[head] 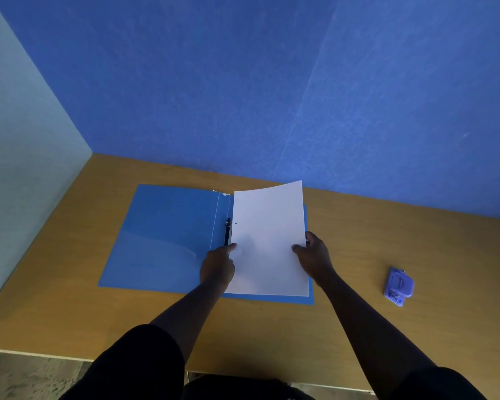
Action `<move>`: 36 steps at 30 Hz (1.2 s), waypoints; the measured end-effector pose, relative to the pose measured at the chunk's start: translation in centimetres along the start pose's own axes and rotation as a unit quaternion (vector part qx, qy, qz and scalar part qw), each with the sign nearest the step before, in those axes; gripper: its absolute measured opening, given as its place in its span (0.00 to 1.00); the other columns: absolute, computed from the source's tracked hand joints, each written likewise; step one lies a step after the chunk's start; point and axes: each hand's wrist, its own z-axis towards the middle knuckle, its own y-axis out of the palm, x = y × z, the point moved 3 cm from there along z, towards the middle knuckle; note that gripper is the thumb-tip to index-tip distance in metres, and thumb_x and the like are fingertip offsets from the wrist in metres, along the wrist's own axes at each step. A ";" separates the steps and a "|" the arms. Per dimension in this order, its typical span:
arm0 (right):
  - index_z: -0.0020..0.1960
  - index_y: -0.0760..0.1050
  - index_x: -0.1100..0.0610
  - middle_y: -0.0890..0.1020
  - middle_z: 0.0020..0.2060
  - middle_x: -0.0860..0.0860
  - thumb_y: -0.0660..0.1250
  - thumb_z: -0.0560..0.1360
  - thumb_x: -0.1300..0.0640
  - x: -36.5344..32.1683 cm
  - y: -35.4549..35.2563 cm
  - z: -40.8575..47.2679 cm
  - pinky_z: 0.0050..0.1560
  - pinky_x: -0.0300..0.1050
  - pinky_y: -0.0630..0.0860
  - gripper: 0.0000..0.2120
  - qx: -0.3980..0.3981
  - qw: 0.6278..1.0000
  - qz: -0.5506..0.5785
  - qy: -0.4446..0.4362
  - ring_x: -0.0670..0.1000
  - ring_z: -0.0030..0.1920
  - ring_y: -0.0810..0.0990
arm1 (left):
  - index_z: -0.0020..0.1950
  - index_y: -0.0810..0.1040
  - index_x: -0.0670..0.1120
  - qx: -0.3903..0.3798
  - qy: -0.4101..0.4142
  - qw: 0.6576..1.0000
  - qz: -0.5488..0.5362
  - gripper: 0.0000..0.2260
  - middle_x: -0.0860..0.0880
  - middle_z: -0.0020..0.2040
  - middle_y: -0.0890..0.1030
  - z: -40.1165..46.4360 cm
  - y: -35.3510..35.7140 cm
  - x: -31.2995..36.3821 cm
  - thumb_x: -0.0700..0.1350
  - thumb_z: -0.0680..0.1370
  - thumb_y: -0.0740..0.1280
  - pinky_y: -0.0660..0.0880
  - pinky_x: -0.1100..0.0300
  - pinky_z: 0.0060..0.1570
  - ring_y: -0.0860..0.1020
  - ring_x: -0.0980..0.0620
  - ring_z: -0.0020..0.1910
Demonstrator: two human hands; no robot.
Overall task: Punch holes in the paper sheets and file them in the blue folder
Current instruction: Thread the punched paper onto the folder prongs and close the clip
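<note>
Blue folder lies open on the wooden desk, near its far edge by the wall. White paper sheets rest on its right half, the far end curling up, one punched hole showing beside the black binding clip. Left hand presses a fingertip on the sheets' left edge; right hand pinches their right edge. A purple hole punch sits well apart, toward the desk's right side.
</note>
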 end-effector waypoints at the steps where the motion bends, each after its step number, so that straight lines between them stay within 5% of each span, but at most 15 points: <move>1: 0.60 0.73 0.56 0.81 0.55 0.53 0.65 0.76 0.59 0.0 0.0 0.0 0.50 0.51 0.80 0.12 -0.002 1.000 0.002 -0.003 0.54 0.51 0.81 | 0.71 0.71 0.57 -0.004 -0.002 1.000 0.005 0.22 0.46 0.67 0.77 0.0 0.1 0.0 0.38 0.80 0.60 0.78 0.60 0.40 0.81 0.48 0.52; 10: 0.61 0.73 0.57 0.81 0.55 0.53 0.65 0.76 0.59 -0.2 -0.3 0.2 0.50 0.51 0.80 0.14 -0.008 1.000 -0.011 -0.007 0.55 0.52 0.81 | 0.72 0.70 0.55 -0.053 0.010 0.997 0.047 0.25 0.47 0.63 0.78 0.3 0.0 0.6 0.36 0.78 0.61 0.76 0.59 0.45 0.79 0.47 0.55; 15: 0.60 0.73 0.57 0.81 0.55 0.53 0.65 0.76 0.59 0.2 -0.1 0.7 0.49 0.49 0.79 0.13 -0.012 1.000 -0.025 0.007 0.54 0.51 0.81 | 0.57 0.78 0.44 0.018 0.032 0.992 0.124 0.14 0.45 0.54 0.78 0.4 -1.4 2.3 0.36 0.73 0.64 0.77 0.55 0.46 0.78 0.45 0.50; 19: 0.61 0.73 0.58 0.81 0.55 0.53 0.64 0.76 0.59 0.3 0.1 1.0 0.48 0.49 0.78 0.14 -0.018 0.999 -0.034 0.010 0.55 0.52 0.80 | 0.62 0.74 0.42 0.049 0.134 0.970 0.198 0.17 0.44 0.62 0.76 1.7 -1.5 3.9 0.36 0.74 0.63 0.72 0.53 0.56 0.75 0.45 0.59; 24: 0.62 0.73 0.57 0.81 0.56 0.53 0.64 0.77 0.59 1.0 -0.1 1.7 0.49 0.49 0.79 0.14 -0.015 0.999 -0.023 0.027 0.54 0.52 0.80 | 0.75 0.61 0.41 -0.013 0.144 0.964 0.221 0.29 0.46 0.78 0.59 3.8 -1.2 4.5 0.36 0.75 0.64 0.63 0.52 0.69 0.61 0.48 0.75; 36: 0.63 0.72 0.57 0.80 0.54 0.52 0.65 0.77 0.58 2.4 -0.1 2.6 0.50 0.51 0.80 0.14 -0.025 0.998 0.013 0.057 0.54 0.52 0.81 | 0.72 0.65 0.45 -0.053 0.171 0.947 0.268 0.27 0.50 0.78 0.60 5.6 -1.4 4.0 0.37 0.73 0.63 0.53 0.45 0.70 0.55 0.53 0.77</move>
